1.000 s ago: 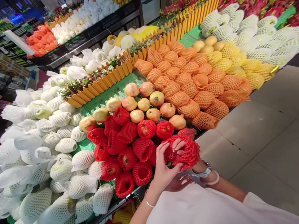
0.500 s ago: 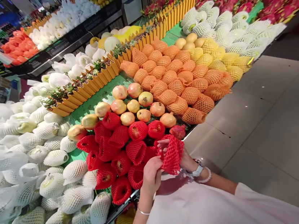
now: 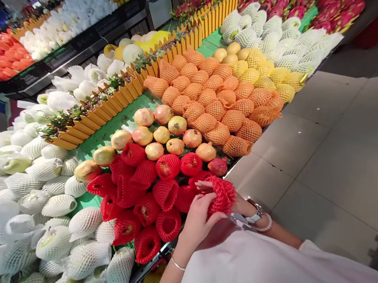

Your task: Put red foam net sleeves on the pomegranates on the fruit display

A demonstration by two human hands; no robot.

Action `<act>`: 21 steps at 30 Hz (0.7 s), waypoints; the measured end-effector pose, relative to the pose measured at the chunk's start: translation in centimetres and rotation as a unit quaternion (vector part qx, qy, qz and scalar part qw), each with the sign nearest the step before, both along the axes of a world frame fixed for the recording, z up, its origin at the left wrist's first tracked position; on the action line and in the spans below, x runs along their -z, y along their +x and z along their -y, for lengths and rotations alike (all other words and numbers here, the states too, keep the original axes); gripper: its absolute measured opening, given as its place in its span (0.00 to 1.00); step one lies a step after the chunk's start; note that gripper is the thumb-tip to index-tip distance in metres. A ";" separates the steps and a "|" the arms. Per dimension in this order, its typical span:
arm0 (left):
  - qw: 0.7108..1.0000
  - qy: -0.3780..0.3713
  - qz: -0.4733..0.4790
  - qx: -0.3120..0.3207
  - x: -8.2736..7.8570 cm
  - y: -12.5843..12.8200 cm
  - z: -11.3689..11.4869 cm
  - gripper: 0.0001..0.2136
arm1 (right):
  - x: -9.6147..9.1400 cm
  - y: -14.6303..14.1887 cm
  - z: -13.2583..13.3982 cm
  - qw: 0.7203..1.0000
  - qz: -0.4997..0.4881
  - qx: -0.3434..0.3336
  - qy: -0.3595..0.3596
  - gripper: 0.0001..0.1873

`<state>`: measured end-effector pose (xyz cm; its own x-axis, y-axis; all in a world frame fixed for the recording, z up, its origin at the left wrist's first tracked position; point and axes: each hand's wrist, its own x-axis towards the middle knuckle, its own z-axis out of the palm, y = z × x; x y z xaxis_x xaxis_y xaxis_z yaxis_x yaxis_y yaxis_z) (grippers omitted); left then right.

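Observation:
A red foam net sleeve [image 3: 223,194] is bunched up between my hands in front of my white top. My left hand [image 3: 200,216] closes on its near left side, with thumb and fingers pressed on the mesh. My right hand [image 3: 238,205] is mostly covered by the sleeve; a few of its fingers show past the far left edge. Whether a fruit is inside the sleeve cannot be seen. Just beyond lie pomegranates in red net sleeves [image 3: 166,194], several bare pomegranates [image 3: 142,135] and a redder one [image 3: 218,167] by the stand's edge.
White-netted fruit [image 3: 85,220] fills the left side. Orange-netted fruit [image 3: 215,110] and yellow-netted fruit [image 3: 258,69] lie to the right, with dragon fruit [image 3: 338,8] farther back. A low yellow picket fence [image 3: 109,106] crosses the green mat [image 3: 117,116]. Tiled floor [image 3: 328,156] is at right.
The red sleeve has gone from stretched out to bunched and rolled up. My left hand has shifted up over it. The whole view has moved slightly, so the stand appears farther left.

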<state>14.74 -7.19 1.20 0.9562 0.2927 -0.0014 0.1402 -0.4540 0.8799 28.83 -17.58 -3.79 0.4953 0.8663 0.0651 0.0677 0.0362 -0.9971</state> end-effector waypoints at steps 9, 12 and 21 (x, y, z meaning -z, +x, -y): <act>0.973 0.216 -0.001 0.081 -2.3 2.8 -1.3 0.21 | 2.2 5.6 2.1 0.987 0.131 0.081 -0.042 0.26; 0.961 0.260 -0.036 0.088 -3.1 3.7 -2.0 0.20 | 3.6 7.4 2.9 0.968 0.218 0.100 -0.076 0.27; 0.953 0.277 -0.085 0.090 0.9 4.6 -2.0 0.20 | 8.3 7.7 -2.2 0.905 0.403 0.035 -0.132 0.21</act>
<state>19.37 -5.23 0.27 0.9907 0.1244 -0.0547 0.1355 -0.8725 0.4694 36.52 -15.40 -12.11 0.4337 0.8726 0.2248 0.7700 -0.2294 -0.5954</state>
